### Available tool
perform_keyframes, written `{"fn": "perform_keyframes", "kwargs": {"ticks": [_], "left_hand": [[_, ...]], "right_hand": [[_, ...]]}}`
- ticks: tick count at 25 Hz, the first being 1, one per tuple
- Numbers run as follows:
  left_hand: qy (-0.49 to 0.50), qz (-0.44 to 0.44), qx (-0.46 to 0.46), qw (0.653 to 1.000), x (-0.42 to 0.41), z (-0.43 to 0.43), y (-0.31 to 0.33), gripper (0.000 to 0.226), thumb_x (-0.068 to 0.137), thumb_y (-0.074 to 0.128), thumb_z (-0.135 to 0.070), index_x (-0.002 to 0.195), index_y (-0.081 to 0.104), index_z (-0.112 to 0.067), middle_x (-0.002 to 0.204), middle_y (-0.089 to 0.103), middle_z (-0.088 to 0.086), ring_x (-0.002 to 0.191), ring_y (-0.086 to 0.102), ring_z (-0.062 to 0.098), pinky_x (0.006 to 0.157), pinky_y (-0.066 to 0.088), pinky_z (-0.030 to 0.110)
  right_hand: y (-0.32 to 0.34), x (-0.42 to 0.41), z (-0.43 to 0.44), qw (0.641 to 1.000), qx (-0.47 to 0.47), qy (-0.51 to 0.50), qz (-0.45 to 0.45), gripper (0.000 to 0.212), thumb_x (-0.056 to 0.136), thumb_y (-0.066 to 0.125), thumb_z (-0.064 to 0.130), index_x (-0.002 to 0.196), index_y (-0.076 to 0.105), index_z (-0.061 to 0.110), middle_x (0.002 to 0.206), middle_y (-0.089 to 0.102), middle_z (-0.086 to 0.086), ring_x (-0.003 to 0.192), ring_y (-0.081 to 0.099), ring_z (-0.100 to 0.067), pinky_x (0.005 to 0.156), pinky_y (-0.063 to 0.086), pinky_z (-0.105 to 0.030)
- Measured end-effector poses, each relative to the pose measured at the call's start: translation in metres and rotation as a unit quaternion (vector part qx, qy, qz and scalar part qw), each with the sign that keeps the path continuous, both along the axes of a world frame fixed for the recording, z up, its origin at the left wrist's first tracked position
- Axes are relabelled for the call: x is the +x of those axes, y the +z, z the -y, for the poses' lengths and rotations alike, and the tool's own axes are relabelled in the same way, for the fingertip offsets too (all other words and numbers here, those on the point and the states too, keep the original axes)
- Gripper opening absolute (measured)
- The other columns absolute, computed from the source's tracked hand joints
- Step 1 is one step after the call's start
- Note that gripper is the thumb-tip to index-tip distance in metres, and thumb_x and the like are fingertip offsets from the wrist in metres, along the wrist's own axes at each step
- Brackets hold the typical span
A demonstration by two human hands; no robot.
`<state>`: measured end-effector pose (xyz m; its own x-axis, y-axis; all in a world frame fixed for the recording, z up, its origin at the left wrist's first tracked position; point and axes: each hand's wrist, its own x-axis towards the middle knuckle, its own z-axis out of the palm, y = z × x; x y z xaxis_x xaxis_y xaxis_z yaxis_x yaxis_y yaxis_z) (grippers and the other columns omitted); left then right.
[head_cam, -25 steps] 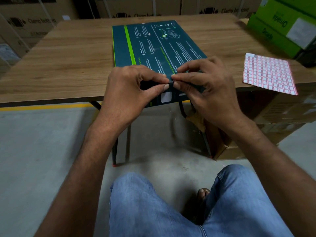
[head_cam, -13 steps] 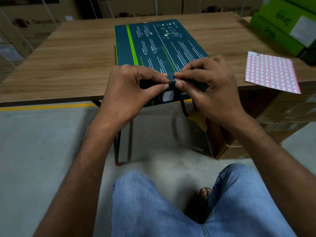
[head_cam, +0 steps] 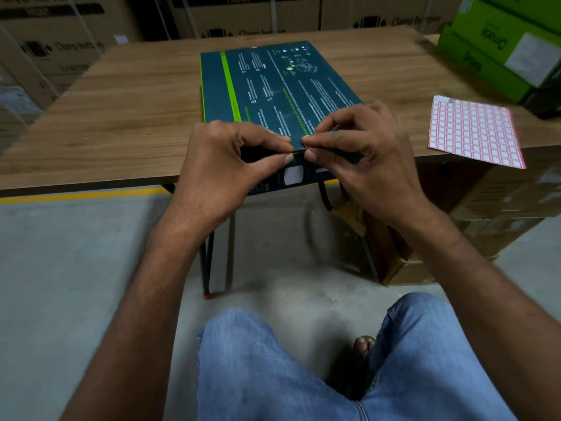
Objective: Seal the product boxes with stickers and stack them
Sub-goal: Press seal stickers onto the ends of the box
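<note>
Table, L to R: left hand, thumb & forefinger pinching near top edge of box, which lies flat, near end at table's front edge. Right hand pinches same edge; fingertips of both nearly meet. Any sticker betw. them too small to discern. Sticker sheet at R, apart from box; green boxes beyond.

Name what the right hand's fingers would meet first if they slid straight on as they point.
The fingertips of the left hand: the right hand points leftward along the near edge of the box, which both hands pinch; the tips look nearly touching.
</note>
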<state>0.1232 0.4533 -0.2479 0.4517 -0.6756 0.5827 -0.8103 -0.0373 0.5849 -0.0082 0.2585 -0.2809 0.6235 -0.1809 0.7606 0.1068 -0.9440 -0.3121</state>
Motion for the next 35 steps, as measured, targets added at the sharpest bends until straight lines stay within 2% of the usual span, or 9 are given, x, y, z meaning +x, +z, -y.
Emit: {"fn": "perform_keyframes", "kwargs": {"ticks": [4,7,9,12,21,26,28,31,35], "left_hand": [[0.006,0.009,0.004,1.000,-0.003,-0.001,0.002,0.015,0.086,0.086,-0.020,0.100,0.083,-0.015,0.099,0.079,-0.007,0.092,0.075,0.002,0.086,0.061,0.030],[0.019,0.079,0.050,0.995,-0.001,-0.004,0.002,0.032,0.085,0.087,-0.031,0.112,0.080,-0.016,0.110,0.078,-0.005,0.101,0.073,0.008,0.090,0.058,0.036],[0.050,0.119,0.067,0.989,0.001,-0.007,-0.002,0.042,0.086,0.084,-0.038,0.122,0.076,-0.017,0.124,0.075,-0.003,0.115,0.069,0.013,0.099,0.056,0.039],[0.076,0.098,0.060,0.990,0.003,-0.009,-0.008,0.046,0.088,0.081,-0.044,0.127,0.076,-0.020,0.132,0.072,-0.007,0.126,0.065,0.008,0.109,0.052,0.036],[0.067,0.053,0.036,0.996,0.010,-0.008,-0.009,0.047,0.082,0.086,-0.046,0.120,0.079,-0.020,0.124,0.074,-0.007,0.122,0.067,0.005,0.107,0.054,0.037],[0.066,0.044,0.031,0.996,0.009,-0.007,-0.008,0.045,0.080,0.087,-0.046,0.118,0.080,-0.021,0.123,0.075,-0.009,0.120,0.067,0.002,0.107,0.053,0.034],[0.067,0.043,0.029,0.996,0.009,-0.007,-0.008,0.045,0.080,0.087,-0.046,0.117,0.081,-0.021,0.122,0.075,-0.009,0.120,0.068,0.002,0.106,0.054,0.034],[0.068,0.046,0.031,0.996,0.009,-0.006,-0.008,0.046,0.080,0.087,-0.047,0.118,0.080,-0.022,0.122,0.074,-0.010,0.119,0.067,0.001,0.106,0.054,0.032],[0.066,0.049,0.031,0.996,0.010,-0.007,-0.007,0.046,0.080,0.087,-0.048,0.117,0.080,-0.023,0.122,0.074,-0.012,0.118,0.067,-0.001,0.106,0.054,0.031]], "right_hand": [[-0.001,-0.008,0.001,0.999,-0.028,-0.017,-0.031,0.039,0.090,0.076,0.041,0.127,0.074,0.029,0.122,0.068,0.009,0.108,0.057,-0.024,0.087,0.045,-0.053],[0.005,-0.009,0.001,0.998,0.059,-0.010,0.005,0.034,0.094,0.072,0.045,0.123,0.075,0.028,0.119,0.069,0.011,0.110,0.055,-0.015,0.093,0.047,-0.047],[0.005,-0.005,0.001,0.999,0.049,-0.012,-0.002,0.030,0.095,0.071,0.047,0.120,0.076,0.031,0.120,0.069,0.016,0.111,0.054,-0.013,0.093,0.047,-0.050],[-0.001,0.001,-0.002,1.000,0.010,-0.014,0.009,0.021,0.097,0.071,0.042,0.113,0.080,0.030,0.115,0.073,0.015,0.105,0.060,-0.022,0.086,0.046,-0.055],[0.000,0.002,-0.004,1.000,-0.021,-0.002,0.003,0.021,0.099,0.069,0.040,0.115,0.079,0.031,0.118,0.072,0.012,0.103,0.059,-0.023,0.084,0.046,-0.053],[0.003,-0.006,0.006,0.999,0.029,0.022,-0.035,0.039,0.087,0.077,0.033,0.126,0.074,0.029,0.127,0.065,0.022,0.111,0.056,-0.015,0.094,0.048,-0.050],[0.001,-0.004,0.005,0.999,0.040,0.029,-0.013,0.027,0.092,0.077,0.035,0.118,0.078,0.029,0.123,0.071,0.016,0.109,0.061,-0.018,0.092,0.049,-0.050],[-0.003,0.001,0.003,1.000,-0.009,0.014,0.011,0.019,0.099,0.072,0.036,0.114,0.080,0.027,0.117,0.074,0.012,0.103,0.061,-0.023,0.084,0.048,-0.053],[-0.004,-0.002,0.008,0.998,-0.058,0.002,-0.011,0.029,0.098,0.072,0.036,0.124,0.077,0.025,0.125,0.071,0.010,0.104,0.058,-0.025,0.086,0.048,-0.051]]}}
